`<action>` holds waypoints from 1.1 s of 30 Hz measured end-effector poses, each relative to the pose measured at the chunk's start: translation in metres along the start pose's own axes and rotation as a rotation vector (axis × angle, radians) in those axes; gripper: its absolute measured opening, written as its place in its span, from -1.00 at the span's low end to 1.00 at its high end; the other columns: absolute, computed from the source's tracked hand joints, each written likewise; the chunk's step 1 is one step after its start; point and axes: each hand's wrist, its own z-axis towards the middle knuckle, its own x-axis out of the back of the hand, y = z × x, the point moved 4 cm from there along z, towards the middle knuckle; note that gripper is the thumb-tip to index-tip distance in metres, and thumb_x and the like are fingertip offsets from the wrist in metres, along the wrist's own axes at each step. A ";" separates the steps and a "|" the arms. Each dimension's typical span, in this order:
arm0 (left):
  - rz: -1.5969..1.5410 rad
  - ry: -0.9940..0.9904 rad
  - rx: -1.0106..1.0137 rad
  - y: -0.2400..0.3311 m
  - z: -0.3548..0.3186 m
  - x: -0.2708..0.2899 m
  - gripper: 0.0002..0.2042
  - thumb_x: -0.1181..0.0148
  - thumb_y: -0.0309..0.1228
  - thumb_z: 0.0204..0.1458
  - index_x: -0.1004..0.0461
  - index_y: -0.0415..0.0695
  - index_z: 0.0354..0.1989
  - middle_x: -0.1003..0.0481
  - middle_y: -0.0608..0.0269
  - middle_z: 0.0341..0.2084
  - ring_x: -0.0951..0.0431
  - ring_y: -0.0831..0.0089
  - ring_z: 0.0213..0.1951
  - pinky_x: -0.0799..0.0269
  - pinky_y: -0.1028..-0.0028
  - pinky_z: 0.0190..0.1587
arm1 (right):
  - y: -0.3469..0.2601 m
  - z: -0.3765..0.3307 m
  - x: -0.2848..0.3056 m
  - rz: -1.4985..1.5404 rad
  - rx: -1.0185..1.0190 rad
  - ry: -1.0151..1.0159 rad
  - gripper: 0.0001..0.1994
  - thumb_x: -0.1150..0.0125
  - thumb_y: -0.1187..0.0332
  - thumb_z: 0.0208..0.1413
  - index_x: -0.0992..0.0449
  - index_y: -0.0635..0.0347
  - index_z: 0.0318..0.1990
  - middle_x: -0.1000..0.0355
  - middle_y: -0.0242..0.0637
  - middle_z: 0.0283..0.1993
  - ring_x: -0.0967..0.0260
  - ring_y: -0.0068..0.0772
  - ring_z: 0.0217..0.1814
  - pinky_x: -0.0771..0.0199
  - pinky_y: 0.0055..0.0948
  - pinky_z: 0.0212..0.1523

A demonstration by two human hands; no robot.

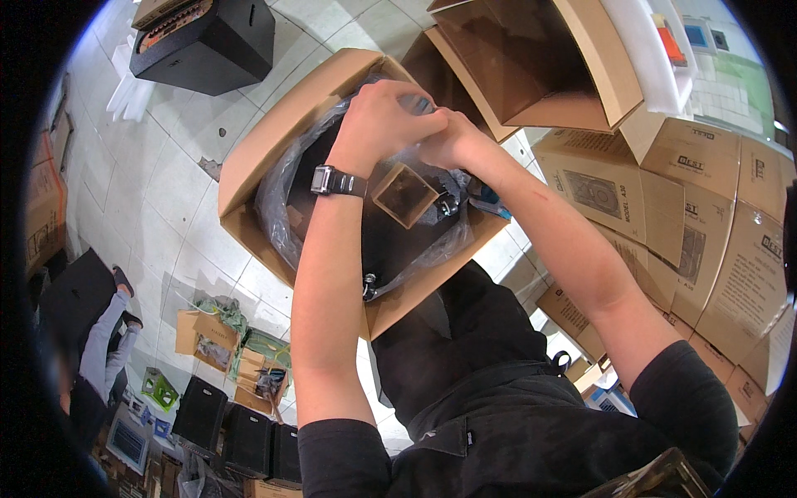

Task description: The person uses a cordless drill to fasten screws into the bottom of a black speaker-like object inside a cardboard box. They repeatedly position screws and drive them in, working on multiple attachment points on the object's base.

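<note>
Head view: left hand (386,122) and right hand (451,139) together over plastic bag (274,199) in carton (264,137), grip of both unclear.

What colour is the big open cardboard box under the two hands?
The big open cardboard box is light brown, seen best in the head view.

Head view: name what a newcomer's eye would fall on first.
The left hand, its wrist bearing a black wristwatch, and the right hand meet above an open cardboard box at upper centre. Clear plastic film shows inside it. A black speaker cabinet sits on the tiled floor at upper left.
</note>
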 end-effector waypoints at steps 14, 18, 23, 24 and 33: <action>-0.149 0.337 0.034 -0.001 -0.030 0.005 -0.62 -0.44 -0.12 -0.04 -0.76 -0.19 -0.19 -0.68 -0.06 -0.46 -0.72 0.16 -0.37 -0.59 0.35 -0.13 | -0.007 0.013 0.028 -0.255 0.281 0.187 -0.76 -0.29 0.35 -0.20 -0.68 0.09 -0.28 -0.67 -0.13 -0.23 -0.66 0.09 -0.08 -0.67 -0.02 -0.15; -0.198 0.510 0.088 -0.001 -0.036 0.000 -0.58 -0.44 -0.09 -0.03 -0.75 -0.22 -0.20 -0.67 -0.08 -0.47 -0.72 0.16 -0.38 -0.59 0.35 -0.12 | -0.023 0.028 0.041 -0.485 0.342 0.067 -0.75 -0.28 0.36 -0.16 -0.70 0.01 -0.25 -0.68 -0.16 -0.21 -0.66 0.07 -0.08 -0.68 -0.04 -0.17; -0.253 0.766 0.162 0.001 -0.040 -0.017 -0.56 -0.45 -0.07 0.01 -0.73 -0.26 -0.18 -0.68 -0.07 -0.43 -0.72 0.17 -0.35 -0.58 0.34 -0.09 | -0.047 0.041 0.055 -0.730 0.444 -0.065 -0.64 -0.35 0.38 -0.23 -0.69 0.13 -0.16 -0.66 -0.02 -0.14 -0.64 0.10 -0.03 -0.67 -0.07 -0.09; -0.310 0.773 0.169 0.001 -0.041 -0.020 -0.56 -0.44 -0.07 0.04 -0.72 -0.27 -0.17 -0.69 -0.04 -0.42 -0.71 0.22 -0.34 -0.58 0.35 -0.09 | -0.050 0.042 0.056 -0.772 0.438 -0.088 -0.63 -0.35 0.38 -0.23 -0.69 0.11 -0.14 -0.67 -0.04 -0.14 -0.65 0.08 -0.03 -0.67 -0.07 -0.09; -0.786 0.851 0.278 -0.069 -0.102 -0.042 -0.51 0.07 -0.02 0.50 -0.52 -0.25 0.17 -0.58 0.13 0.02 -0.61 0.47 -0.11 -0.56 0.57 -0.25 | -0.056 0.045 0.049 -0.813 0.478 -0.103 -0.52 -0.36 0.38 -0.20 -0.69 -0.05 0.02 -0.68 -0.14 -0.15 -0.66 0.00 -0.04 -0.67 -0.08 -0.05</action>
